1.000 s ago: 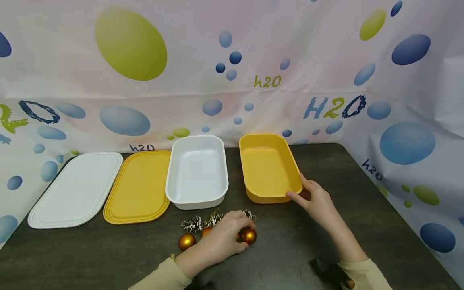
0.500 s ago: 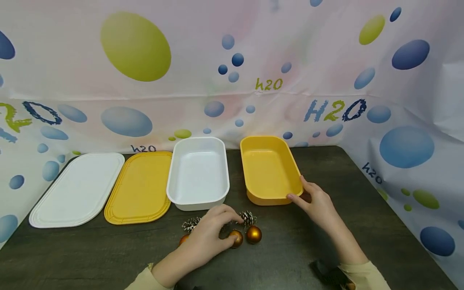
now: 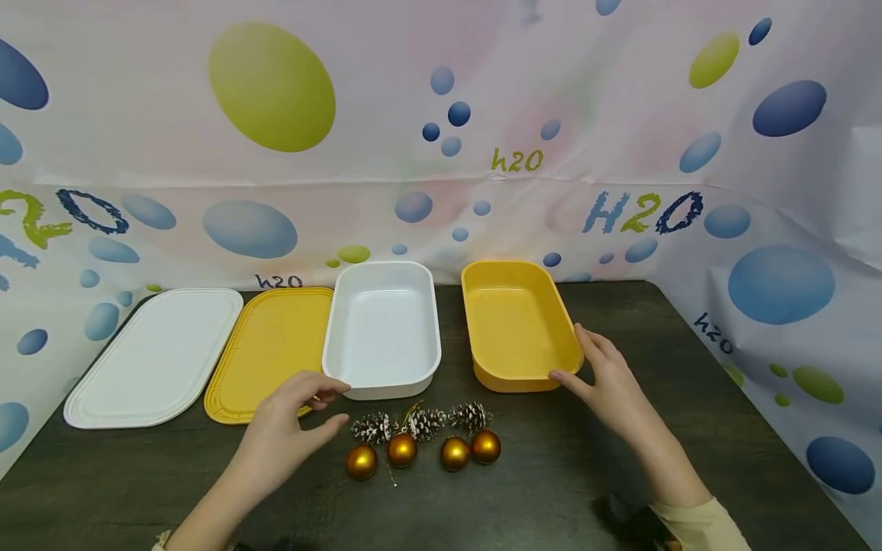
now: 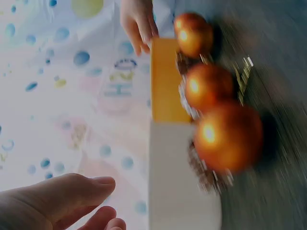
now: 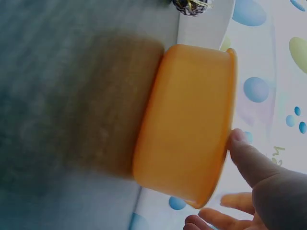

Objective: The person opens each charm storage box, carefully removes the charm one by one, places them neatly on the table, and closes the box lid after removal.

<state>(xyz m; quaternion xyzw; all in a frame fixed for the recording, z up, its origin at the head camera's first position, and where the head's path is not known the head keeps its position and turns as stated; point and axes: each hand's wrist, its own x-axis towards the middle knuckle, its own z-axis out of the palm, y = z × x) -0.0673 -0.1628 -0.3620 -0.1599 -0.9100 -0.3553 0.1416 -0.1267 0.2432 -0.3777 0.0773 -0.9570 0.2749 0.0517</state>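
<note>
My left hand (image 3: 285, 428) is raised over the table, thumb and fingers apart with nothing between them. It overlaps the front edge of the yellow lid (image 3: 272, 344) and reaches the near left corner of the white container (image 3: 382, 389). Right of it lie several shiny orange-gold Christmas balls (image 3: 455, 454), with three frosted pine cones (image 3: 471, 417) just behind. My right hand (image 3: 616, 390) rests at the near right corner of the yellow container (image 3: 517, 380). Its thumb (image 5: 240, 139) touches the front rim, while the fingers lie along the right side.
A white lid (image 3: 155, 356) lies flat at the far left, beside the yellow lid. Both containers stand near the back of the dark table (image 3: 551, 490). Behind them hangs a white backdrop (image 3: 386, 92) with coloured spots and lettering.
My left hand has moved left from the balls and pine cones, uncovering them. One ball has been let go at the right end of the row. My right hand stays at the yellow container.
</note>
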